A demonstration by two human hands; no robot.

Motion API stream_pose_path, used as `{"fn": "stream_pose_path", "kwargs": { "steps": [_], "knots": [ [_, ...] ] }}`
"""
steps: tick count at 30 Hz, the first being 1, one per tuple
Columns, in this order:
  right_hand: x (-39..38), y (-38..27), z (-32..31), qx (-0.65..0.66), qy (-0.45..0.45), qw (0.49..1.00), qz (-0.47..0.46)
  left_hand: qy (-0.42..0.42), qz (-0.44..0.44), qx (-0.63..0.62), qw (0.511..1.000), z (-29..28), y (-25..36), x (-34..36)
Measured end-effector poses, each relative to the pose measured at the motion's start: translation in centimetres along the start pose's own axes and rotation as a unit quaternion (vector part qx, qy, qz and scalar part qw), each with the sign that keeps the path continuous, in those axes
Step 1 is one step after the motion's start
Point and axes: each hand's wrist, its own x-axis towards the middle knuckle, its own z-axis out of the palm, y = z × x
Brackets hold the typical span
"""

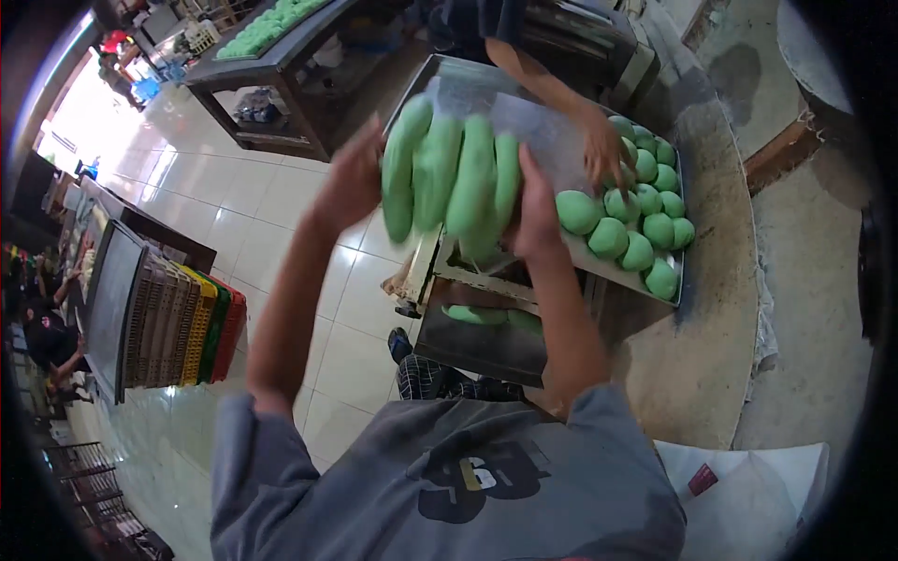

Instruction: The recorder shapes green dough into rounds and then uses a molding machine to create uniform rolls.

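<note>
My left hand [348, 178] and my right hand [535, 215] hold several long green dough pieces [438, 168] between them, raised over a metal machine [486, 280] and slightly blurred. Right of them lies a metal tray [682, 271] lined with translucent sheets, with rows of round green dough balls [608, 234] at its right part. A co-worker's hand [603, 150] reaches from the top onto the balls. Below the raised pieces, a dark tray [477, 346] on the machine holds elongated green dough.
Stacked crates [187, 327] under a dark tray stand at left, with people [51, 337] beyond. A table [262, 122] at the top bears more green dough. A pale wooden surface [711, 365] runs down the right; a white sack [748, 496] lies lower right.
</note>
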Motion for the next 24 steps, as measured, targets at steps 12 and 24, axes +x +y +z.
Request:
{"fn": "stream_pose_path", "kwargs": {
  "steps": [12,24],
  "knots": [
    [-17.3,11.9,-17.7,-0.428,0.127,0.892,0.072,0.271,-0.141,0.188,0.934,4.9,-14.2,-9.7],
    [-25.8,15.8,-29.4,-0.760,0.192,0.612,0.106,-0.061,-0.240,0.491,0.836,14.7,-33.9,-13.8]
  ]
}}
